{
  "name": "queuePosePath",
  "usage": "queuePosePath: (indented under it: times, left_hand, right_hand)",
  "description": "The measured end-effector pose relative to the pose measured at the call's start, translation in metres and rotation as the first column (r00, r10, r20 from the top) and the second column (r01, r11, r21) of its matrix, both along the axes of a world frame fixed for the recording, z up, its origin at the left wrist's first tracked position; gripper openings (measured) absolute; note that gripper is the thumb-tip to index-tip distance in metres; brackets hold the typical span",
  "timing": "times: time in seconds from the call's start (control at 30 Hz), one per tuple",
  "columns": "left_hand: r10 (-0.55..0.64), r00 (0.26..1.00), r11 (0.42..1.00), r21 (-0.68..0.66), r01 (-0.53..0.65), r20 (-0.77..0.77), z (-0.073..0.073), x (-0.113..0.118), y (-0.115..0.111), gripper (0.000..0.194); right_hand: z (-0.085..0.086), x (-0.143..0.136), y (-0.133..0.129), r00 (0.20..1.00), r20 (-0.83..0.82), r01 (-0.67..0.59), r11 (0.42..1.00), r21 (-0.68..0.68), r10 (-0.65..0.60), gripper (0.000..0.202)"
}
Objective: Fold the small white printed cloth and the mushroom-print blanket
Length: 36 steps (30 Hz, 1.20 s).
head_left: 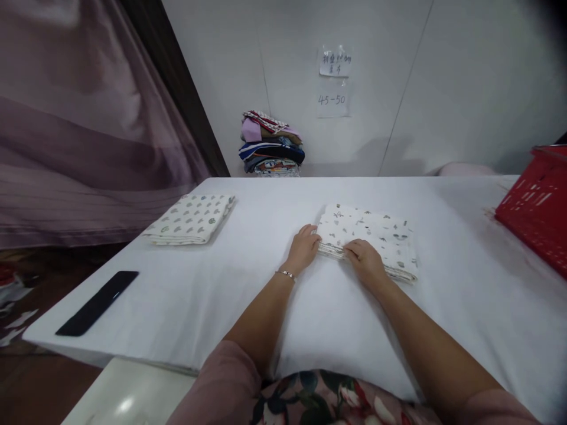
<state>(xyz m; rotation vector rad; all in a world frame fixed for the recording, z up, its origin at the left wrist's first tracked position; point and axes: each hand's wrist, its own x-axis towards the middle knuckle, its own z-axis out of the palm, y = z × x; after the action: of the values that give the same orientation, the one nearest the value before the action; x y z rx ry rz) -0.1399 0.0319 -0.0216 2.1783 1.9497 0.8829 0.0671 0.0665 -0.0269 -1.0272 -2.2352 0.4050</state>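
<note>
A white cloth printed with small grey and green motifs (pixel 376 227) lies folded in layers on the white-covered table (pixel 452 330) in front of me. At its left edge, the fingers of my left hand (pixel 303 248) curl over the near left corner. My right hand (pixel 365 260) pinches the near folded edge, with thumb and fingertips closed on the layers. Part of that edge is hidden behind the right hand. Another folded white cloth (pixel 190 219), with a grey and green print, rests by itself farther left.
A black flat object (pixel 98 304) lies near the table's left edge. On the right stands a red plastic basket (pixel 538 203). Beyond the far edge is a stack of folded fabrics (pixel 271 144) against the wall. A pink curtain (pixel 88 130) hangs at left.
</note>
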Motion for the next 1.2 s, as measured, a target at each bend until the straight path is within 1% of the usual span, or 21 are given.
queuePosePath:
  times: [0.07, 0.17, 0.27, 0.33, 0.4, 0.57, 0.63, 0.77, 1.0, 1.07, 1.2]
  left_hand:
    - [-0.004, 1.000, 0.999, 0.032, 0.003, 0.010, 0.000, 0.000, -0.001, 0.024]
    - [-0.027, 0.999, 0.998, 0.061, 0.025, 0.031, -0.002, 0.000, -0.003, 0.025]
    - [-0.066, 0.997, 0.996, 0.057, 0.064, 0.038, -0.004, -0.003, -0.004, 0.023]
    - [-0.086, 0.995, 0.996, 0.043, 0.084, 0.050, -0.006, -0.006, -0.005, 0.021]
    - [-0.100, 0.993, 0.994, 0.038, 0.098, 0.057, -0.007, -0.009, -0.005, 0.021]
    - [-0.135, 0.990, 0.990, 0.033, 0.134, 0.030, -0.009, -0.016, -0.004, 0.033]
    - [-0.139, 0.990, 0.990, 0.025, 0.138, 0.032, -0.010, -0.016, -0.003, 0.031]
    - [-0.102, 0.993, 0.995, 0.025, 0.100, 0.062, -0.009, -0.015, -0.003, 0.025]
    - [-0.103, 0.987, 0.995, 0.019, 0.101, 0.125, -0.009, -0.013, -0.004, 0.023]
    - [-0.097, 0.988, 0.995, 0.014, 0.096, 0.117, -0.009, -0.013, -0.004, 0.022]
    - [-0.103, 0.993, 0.995, 0.021, 0.102, 0.055, -0.009, -0.013, -0.003, 0.022]
  right_hand:
    - [0.001, 0.000, -0.001, 1.000, 0.001, 0.002, 1.000, 0.009, -0.002, 0.027]
    - [0.004, 0.000, -0.003, 0.998, 0.063, -0.001, 1.000, 0.023, 0.000, 0.029]
    - [0.005, 0.000, -0.004, 0.991, 0.133, -0.022, 0.999, 0.031, 0.017, 0.026]
    - [0.005, 0.001, -0.004, 0.989, 0.146, -0.031, 0.999, 0.034, 0.026, 0.024]
    - [0.004, 0.001, -0.003, 0.990, 0.137, -0.020, 0.999, 0.030, 0.016, 0.022]
    - [0.001, 0.000, -0.001, 0.994, 0.106, 0.011, 1.000, 0.005, -0.012, 0.020]
    - [0.000, 0.000, 0.000, 0.994, 0.105, 0.011, 1.000, 0.005, -0.011, 0.021]
    - [0.001, -0.001, -0.001, 0.997, 0.077, 0.023, 1.000, -0.012, -0.022, 0.022]
    - [0.000, -0.001, -0.001, 0.999, 0.026, 0.036, 0.999, -0.038, -0.035, 0.019]
    - [0.000, -0.001, 0.000, 0.999, 0.026, 0.028, 0.999, -0.034, -0.027, 0.019]
    - [0.000, -0.001, 0.000, 0.999, 0.033, 0.028, 0.999, -0.041, -0.026, 0.018]
